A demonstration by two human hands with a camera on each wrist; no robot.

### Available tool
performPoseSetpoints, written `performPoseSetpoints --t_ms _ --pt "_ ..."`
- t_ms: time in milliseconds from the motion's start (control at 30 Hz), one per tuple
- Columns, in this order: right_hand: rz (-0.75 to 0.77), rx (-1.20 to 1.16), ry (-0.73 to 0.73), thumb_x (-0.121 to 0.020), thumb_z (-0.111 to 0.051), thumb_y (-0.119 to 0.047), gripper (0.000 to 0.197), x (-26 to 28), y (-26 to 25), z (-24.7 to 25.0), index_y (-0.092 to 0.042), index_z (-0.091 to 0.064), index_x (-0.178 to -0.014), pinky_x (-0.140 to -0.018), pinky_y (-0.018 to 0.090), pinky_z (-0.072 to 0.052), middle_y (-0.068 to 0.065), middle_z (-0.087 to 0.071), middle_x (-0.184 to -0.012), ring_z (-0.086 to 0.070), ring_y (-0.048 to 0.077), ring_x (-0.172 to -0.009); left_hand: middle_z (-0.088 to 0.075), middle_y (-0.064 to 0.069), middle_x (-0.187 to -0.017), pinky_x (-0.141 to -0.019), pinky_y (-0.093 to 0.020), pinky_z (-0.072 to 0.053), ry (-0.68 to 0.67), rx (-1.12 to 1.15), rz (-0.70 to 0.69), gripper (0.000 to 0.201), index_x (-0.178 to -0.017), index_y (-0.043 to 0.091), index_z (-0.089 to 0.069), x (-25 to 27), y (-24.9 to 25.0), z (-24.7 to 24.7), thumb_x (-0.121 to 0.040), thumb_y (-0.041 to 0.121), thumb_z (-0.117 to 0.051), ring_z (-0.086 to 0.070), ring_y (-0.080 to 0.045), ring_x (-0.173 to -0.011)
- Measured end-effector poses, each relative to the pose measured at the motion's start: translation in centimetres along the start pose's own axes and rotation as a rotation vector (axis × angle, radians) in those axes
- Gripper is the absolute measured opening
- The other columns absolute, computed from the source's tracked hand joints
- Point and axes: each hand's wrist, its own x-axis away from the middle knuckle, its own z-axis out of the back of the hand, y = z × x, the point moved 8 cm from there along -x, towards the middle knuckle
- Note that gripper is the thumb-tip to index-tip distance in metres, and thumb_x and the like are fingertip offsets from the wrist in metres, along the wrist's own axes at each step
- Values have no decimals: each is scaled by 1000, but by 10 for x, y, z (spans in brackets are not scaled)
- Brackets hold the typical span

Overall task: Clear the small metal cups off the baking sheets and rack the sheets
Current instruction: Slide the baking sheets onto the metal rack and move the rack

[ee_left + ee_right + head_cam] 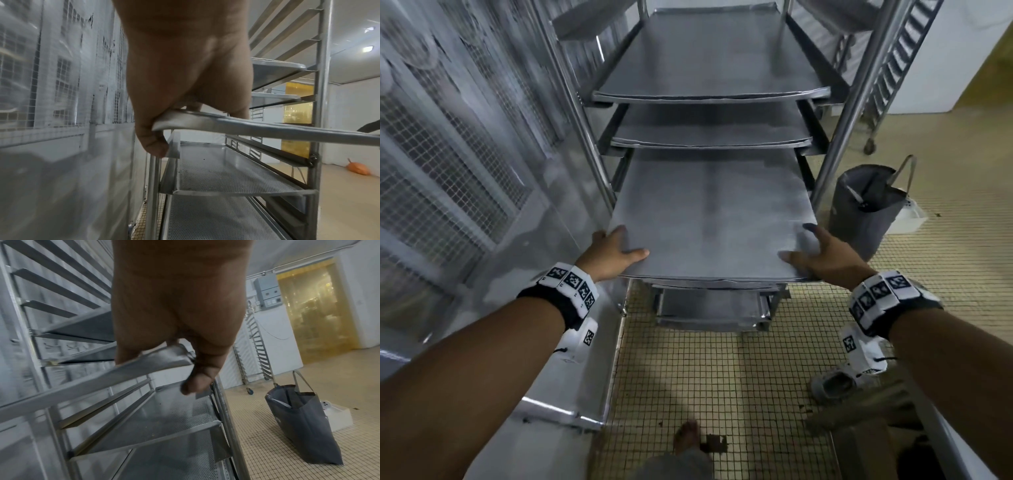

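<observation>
Gripping the baking sheet [709,219] at both near corners. Left hand [613,251] on near-left corner: thumb lies flat on top, fingers curl under the rim, confirmed from the left wrist view [164,123]. Right hand [822,253] on near-right corner: thumb and forefinger on top, remaining fingers wrapped under the edge, seen from the right wrist [185,363]. Sheet sits level, far end between the posts of the rack [859,85], near end sticking out past the front. Two more sheets [709,65] racked above, perforated trays [226,172] below. No cups visible on the sheet. Grey tote bag [863,205] on tiled floor [722,377], right of rack.
</observation>
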Motion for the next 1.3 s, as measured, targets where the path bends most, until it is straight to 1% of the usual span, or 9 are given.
performPoseSetpoints --t_ms 100,233,367,467,567,667,967,1133,1300 --pt "28 170 -90 -61 -65 -86 103 26 -9 -13 -44 -31 -149 -113 54 -33 11 -15 -160 -28 42 -143 -14 -15 -168 -119 -59 -31 7 -185 -66 112 -155 37 -36 25 14 -6 -63 98 -53 -26 -47 -149" --pt "196 411 -21 -62 -50 -95 96 37 -11 -25 -52 -34 -145 -118 63 -11 0 -3 -166 1 33 -152 -20 -6 -169 -119 -70 -16 0 -338 -172 112 -156 44 -31 49 27 -17 -61 99 -52 -14 -40 -154" --pt "354 549 33 -82 -41 -82 68 44 -26 -31 -47 -46 -140 -118 63 -6 -7 -32 -159 -14 24 -151 -26 3 -168 -119 -67 -4 29 -341 -273 81 -153 39 -42 63 45 -27 -83 80 -54 -15 -31 -156" --pt "367 566 45 -87 -37 -78 60 41 -27 -31 -46 -51 -137 -119 60 -8 -11 -41 -153 -30 19 -145 -31 4 -166 -122 -60 -14 29 -325 -330 68 -150 37 -48 65 56 -31 -91 70 -54 -21 -30 -155" --pt "410 533 80 -91 -39 -68 49 39 -35 -30 -42 -63 -125 -115 53 -26 -15 -57 -135 -49 17 -130 -38 2 -163 -122 -50 -22 59 -315 -354 58 -147 33 -54 61 64 -33 -96 61 -55 -27 -29 -153" --pt "424 481 154 -97 -50 -47 31 39 -51 -30 -28 -70 -112 -93 37 -45 -7 -66 -108 -62 21 -103 -43 0 -161 -121 -44 -25 101 -309 -376 51 -146 29 -56 52 74 -37 -101 53 -53 -31 -28 -151" --pt "368 473 203 -102 -40 -42 36 -9 -64 -36 -30 -61 -129 -111 46 -34 -1 -59 -126 -50 23 -125 -36 1 -165 -124 -49 -16 127 -352 -352 51 -152 29 -48 4 82 -35 -107 50 -39 -25 -26 -154" --pt "332 524 210 -103 -36 -43 39 -53 -71 -37 -32 -58 -134 -119 47 -16 -2 -50 -142 -32 25 -142 -39 2 -163 -121 -49 -17 127 -366 -343 67 -150 27 -51 -33 89 -27 -99 60 -24 -26 -26 -153" --pt "321 439 205 -104 -38 -41 38 -96 -78 -30 -30 -57 -136 -119 44 -17 -1 -44 -153 -31 23 -145 -42 2 -161 -118 -47 -21 155 -372 -346 63 -148 26 -54 -70 101 -16 -100 58 -27 -28 -28 -151"
